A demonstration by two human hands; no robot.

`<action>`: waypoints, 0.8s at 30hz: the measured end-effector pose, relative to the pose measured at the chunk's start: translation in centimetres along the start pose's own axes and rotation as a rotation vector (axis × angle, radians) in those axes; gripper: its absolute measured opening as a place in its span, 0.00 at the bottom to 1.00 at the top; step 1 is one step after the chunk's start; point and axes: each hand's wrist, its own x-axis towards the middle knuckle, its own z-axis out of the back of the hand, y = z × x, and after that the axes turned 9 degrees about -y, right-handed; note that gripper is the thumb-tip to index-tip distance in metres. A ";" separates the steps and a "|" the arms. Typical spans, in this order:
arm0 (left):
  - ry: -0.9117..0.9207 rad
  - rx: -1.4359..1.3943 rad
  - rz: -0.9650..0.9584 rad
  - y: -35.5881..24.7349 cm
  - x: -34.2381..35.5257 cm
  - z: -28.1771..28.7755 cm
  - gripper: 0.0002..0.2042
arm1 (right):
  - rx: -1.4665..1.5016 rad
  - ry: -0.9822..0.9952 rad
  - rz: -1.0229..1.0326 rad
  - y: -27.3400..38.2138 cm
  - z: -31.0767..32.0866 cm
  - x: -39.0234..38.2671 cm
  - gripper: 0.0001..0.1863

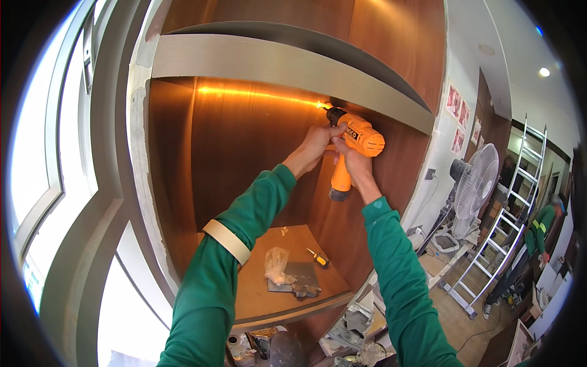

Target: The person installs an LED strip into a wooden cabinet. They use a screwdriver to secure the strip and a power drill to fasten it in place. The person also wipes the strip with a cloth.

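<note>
An orange cordless drill [367, 139] with a black chuck is raised under the upper shelf of a wooden cabinet. My right hand [356, 162] wraps its handle. Beside the chuck, my left hand [315, 145] has its fingers closed against the front of the drill. The drill's tip points up and left, close to the right end of a glowing yellow light strip [263, 96]; whether it touches anything there is too small to tell. A cream-coloured roll of tape [227, 241] circles my left forearm.
On the lower shelf [257, 306] lie a clear plastic bag [278, 264], a grey plate [299, 275] and a yellow-black screwdriver [319, 259]. A light front panel [275, 58] spans above the drill. To the right stand a fan [477, 180], an aluminium ladder [510, 217] and another person [539, 226].
</note>
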 end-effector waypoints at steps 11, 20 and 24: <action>-0.100 -0.093 -0.072 -0.2 0.1 0.2 0.14 | -0.049 0.009 0.009 0.6 -0.6 0.0 0.10; -0.092 -0.066 -0.127 0.1 -0.5 -0.1 0.13 | -0.061 -0.018 0.037 0.1 -0.7 -0.1 0.13; -0.072 -0.074 -0.087 0.5 0.0 0.4 0.12 | -0.069 -0.004 0.068 -0.1 -0.7 0.1 0.14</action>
